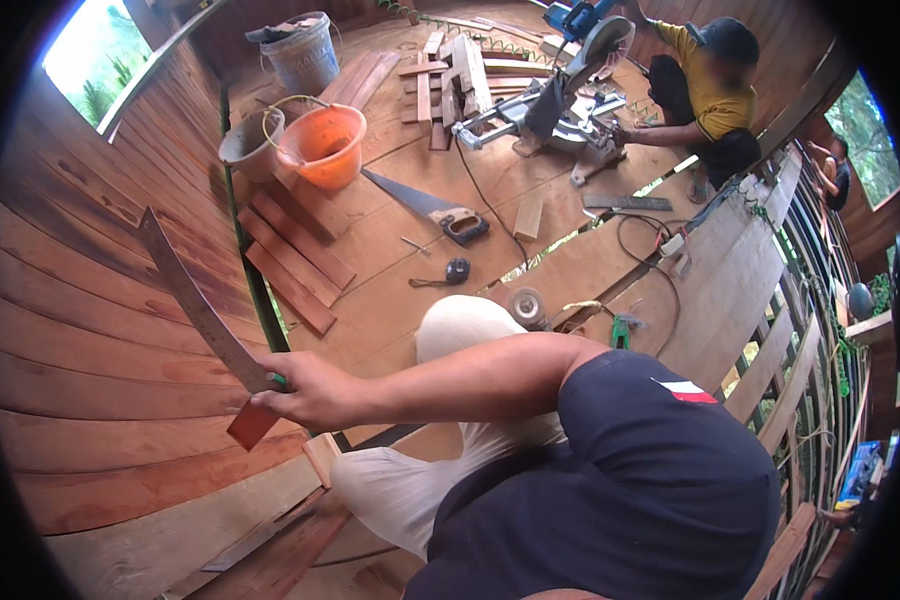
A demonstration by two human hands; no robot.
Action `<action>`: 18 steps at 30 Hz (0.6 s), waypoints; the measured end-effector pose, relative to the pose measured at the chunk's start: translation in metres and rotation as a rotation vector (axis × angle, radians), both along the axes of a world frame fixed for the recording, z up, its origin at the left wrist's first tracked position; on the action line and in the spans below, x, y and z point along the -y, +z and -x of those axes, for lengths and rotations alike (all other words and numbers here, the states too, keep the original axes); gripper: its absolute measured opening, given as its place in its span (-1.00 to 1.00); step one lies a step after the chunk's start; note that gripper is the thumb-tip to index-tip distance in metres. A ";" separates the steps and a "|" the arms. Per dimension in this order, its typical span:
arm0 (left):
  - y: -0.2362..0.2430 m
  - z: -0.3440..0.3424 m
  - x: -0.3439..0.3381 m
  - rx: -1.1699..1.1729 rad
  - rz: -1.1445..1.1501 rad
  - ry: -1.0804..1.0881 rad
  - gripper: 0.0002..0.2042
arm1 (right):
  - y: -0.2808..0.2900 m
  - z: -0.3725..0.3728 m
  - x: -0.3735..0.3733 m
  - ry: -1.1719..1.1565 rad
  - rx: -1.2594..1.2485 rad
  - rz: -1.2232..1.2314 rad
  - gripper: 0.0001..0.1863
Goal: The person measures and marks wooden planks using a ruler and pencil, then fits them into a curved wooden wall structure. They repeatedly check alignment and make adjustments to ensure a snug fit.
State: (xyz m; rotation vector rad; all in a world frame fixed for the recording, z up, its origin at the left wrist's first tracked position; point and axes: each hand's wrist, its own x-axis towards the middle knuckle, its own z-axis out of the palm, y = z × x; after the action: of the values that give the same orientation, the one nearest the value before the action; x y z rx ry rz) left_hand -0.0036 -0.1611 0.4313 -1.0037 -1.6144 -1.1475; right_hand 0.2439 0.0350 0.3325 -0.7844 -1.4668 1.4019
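Note:
My right hand [310,385], at the end of my bare forearm reaching across to the left, is closed on a long metal ruler [206,318] that points up toward the wooden wall. A short reddish-brown block [250,423] is at the ruler's lower end, under my fingers, and a small green item [275,379] shows in the same grip. My left hand is not in view. My knees in pale trousers are below and behind the arm. A narrow wooden piece [320,458] leans beside my lower knee.
Reddish boards [290,275], buckets [325,150], a handsaw [425,205] and tape measure [457,271] lie ahead. A co-worker in yellow [725,105] crouches by a mitre saw [555,110]; another person [835,175] is farther right. A cable and slatted floor gaps [770,370] run along the right.

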 end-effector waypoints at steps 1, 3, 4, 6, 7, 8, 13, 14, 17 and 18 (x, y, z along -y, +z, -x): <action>0.001 -0.005 -0.002 0.040 -0.067 -0.113 -0.32 | 0.000 0.006 0.002 0.006 -0.021 0.016 -0.65; 0.000 -0.003 0.000 0.107 -0.097 -0.172 -0.31 | 0.006 0.020 0.004 0.020 -0.067 0.040 -0.64; 0.000 -0.001 0.000 0.138 -0.115 -0.200 -0.31 | 0.019 0.021 0.009 -0.002 -0.062 0.085 -0.67; -0.001 0.009 -0.006 0.070 -0.168 -0.232 -0.30 | 0.012 0.035 0.005 -0.036 -0.063 0.003 -0.69; -0.003 0.011 -0.009 0.040 -0.196 -0.245 -0.29 | 0.007 0.044 0.000 -0.051 -0.060 -0.040 -0.71; -0.004 0.009 -0.008 -0.014 -0.182 -0.129 -0.31 | 0.000 0.054 -0.004 -0.054 -0.077 -0.045 -0.70; 0.002 -0.030 -0.024 -0.287 -0.541 -0.545 -0.40 | 0.002 0.078 -0.017 -0.019 -0.029 0.083 -0.71; 0.007 -0.045 -0.034 -0.272 -0.410 -0.711 -0.45 | -0.002 0.082 -0.019 -0.021 -0.036 0.099 -0.71; 0.033 -0.109 -0.078 -0.097 -0.101 -1.231 -0.60 | -0.021 0.098 -0.026 -0.057 -0.018 0.134 -0.72; 0.045 -0.137 -0.094 0.038 -0.066 -1.398 -0.66 | -0.024 0.106 -0.024 -0.062 0.015 0.132 -0.72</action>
State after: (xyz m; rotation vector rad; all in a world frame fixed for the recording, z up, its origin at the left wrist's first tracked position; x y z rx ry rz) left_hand 0.1331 -0.0672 0.4764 -2.1623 -0.7076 -2.0392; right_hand 0.1379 0.0590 0.3085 -0.9176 -1.3601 1.4599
